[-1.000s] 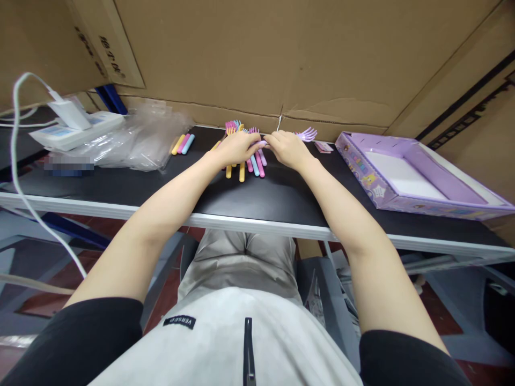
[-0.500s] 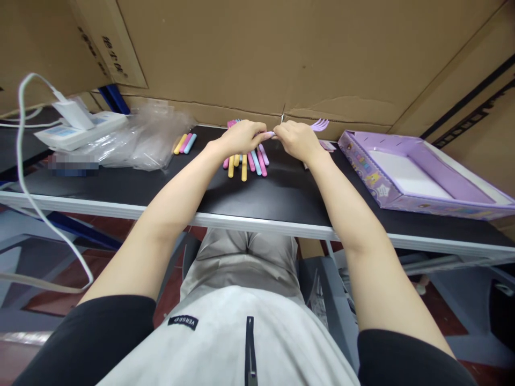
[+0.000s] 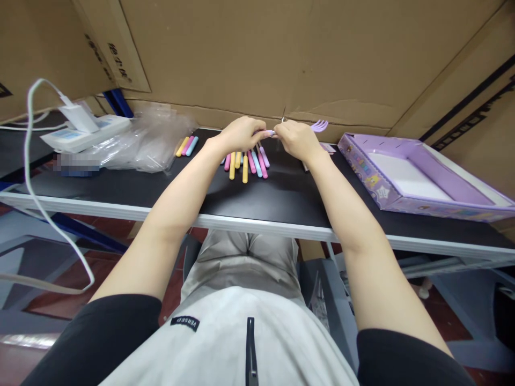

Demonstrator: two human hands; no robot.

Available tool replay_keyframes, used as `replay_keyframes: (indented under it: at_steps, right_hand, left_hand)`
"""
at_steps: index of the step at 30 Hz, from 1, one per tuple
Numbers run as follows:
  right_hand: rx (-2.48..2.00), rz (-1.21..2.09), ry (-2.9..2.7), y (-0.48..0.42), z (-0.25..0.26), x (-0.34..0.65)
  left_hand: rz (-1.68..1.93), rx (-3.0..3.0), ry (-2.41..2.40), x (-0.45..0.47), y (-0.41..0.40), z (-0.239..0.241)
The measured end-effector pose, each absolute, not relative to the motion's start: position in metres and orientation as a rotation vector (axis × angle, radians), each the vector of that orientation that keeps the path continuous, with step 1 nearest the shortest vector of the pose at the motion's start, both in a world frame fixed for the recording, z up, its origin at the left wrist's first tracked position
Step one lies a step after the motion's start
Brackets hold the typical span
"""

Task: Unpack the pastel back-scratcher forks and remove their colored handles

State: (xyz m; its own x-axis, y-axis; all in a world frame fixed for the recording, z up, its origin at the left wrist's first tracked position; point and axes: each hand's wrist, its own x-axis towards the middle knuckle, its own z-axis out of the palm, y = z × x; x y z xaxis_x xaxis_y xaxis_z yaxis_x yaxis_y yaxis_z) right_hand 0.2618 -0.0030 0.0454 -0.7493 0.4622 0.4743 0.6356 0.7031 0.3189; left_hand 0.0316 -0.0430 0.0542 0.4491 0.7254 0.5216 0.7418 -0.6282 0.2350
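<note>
Both my hands meet over the far middle of the black table [image 3: 281,198]. My left hand [image 3: 238,135] and my right hand [image 3: 296,140] are closed on a purple plastic fork [image 3: 319,126], whose tines stick out to the right of my right hand and whose handle runs between my fingers. Below my left hand lie several plastic utensils [image 3: 246,162] with yellow, pink, blue and purple handles, side by side on the table. Their heads are hidden under my left hand.
A purple toy box [image 3: 406,174] with a white inner tray lies open at the right. Crumpled clear plastic bags [image 3: 147,140] and three coloured handles [image 3: 187,146] lie at the left, beside a white device [image 3: 84,131] with a charger and cable. Cardboard walls the back.
My hands have lifted a purple fork up from the pile and hold it between them. The view has shifted slightly.
</note>
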Motion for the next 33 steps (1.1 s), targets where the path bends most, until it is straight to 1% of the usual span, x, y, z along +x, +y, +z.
replay_keyframes:
  at_steps: [13,19,22,25,27,29,31,33]
  right_hand:
    - [-0.868,-0.636,-2.549,0.005,0.074,0.245]
    - [-0.912,-0.587,-2.572,-0.001,0.091,0.243]
    - [-0.925,-0.622,-2.560,-0.004,0.100,0.237]
    - [-0.941,-0.704,-2.561,0.003,0.109,0.240]
    - [-1.022,-0.737,-2.513,0.015,0.113,0.260]
    - [-1.204,-0.737,-2.379,0.031,0.112,0.295]
    - [-1.458,-0.732,-2.274,0.044,0.103,0.335]
    - [-1.570,-0.729,-2.241,0.050,0.088,0.362]
  left_hand:
    - [-0.823,-2.589,-1.355,0.012,-0.055,0.091]
    - [-0.731,-2.541,-1.457,0.005,-0.083,0.114]
    - [-0.644,-2.494,-1.541,0.006,-0.097,0.124]
    - [-0.633,-2.495,-1.554,-0.001,-0.103,0.132]
    - [-0.663,-2.468,-1.533,-0.020,-0.106,0.135]
    - [-0.731,-2.357,-1.588,-0.052,-0.106,0.136]
    - [-0.790,-2.146,-1.833,-0.087,-0.102,0.130]
    - [-0.645,-2.042,-2.111,-0.114,-0.089,0.118]
